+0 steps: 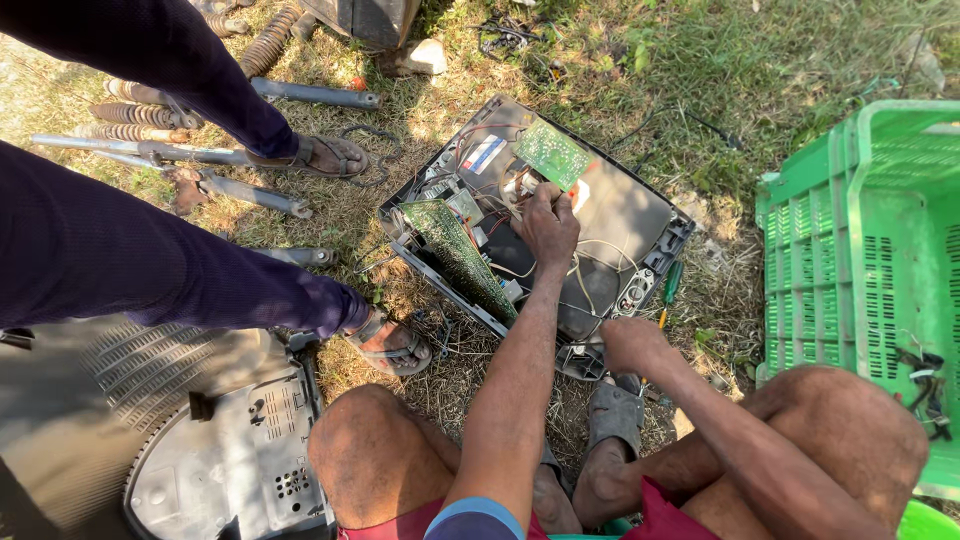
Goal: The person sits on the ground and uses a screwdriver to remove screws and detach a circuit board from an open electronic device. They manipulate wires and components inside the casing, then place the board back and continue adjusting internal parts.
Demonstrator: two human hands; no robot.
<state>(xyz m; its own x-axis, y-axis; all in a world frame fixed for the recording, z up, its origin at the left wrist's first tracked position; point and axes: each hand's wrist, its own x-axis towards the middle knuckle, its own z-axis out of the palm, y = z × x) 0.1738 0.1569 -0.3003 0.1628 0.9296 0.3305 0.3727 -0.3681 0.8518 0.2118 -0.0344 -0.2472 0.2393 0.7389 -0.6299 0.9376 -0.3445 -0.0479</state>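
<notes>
**Two hands on an opened electronics chassis**

Two bare hands over a dark, open chassis (620,215) lying on the grass (700,60). Left hand (549,222) stretched forward, fingers clenched around the lower edge of a small green circuit board (552,152), tilted up near the far side of the chassis. Right hand (630,342) down at the near corner of the chassis, fingers curled; whether gripping anything, cannot tell. Beside that hand, a green-handled screwdriver (671,283) against the chassis rim. Inside the chassis: a long green circuit board (460,255) tilted on edge at the left, plus white and red wires (585,275) looping across the floor of the case. Right of the knees, a green plastic crate (860,250) standing in the grass. At left, another person's legs in dark trousers (120,260) and sandals (395,345), near a row of rusty shock absorbers (150,130). Bottom left, a grey plastic rear housing (200,440) lying flat.
</notes>
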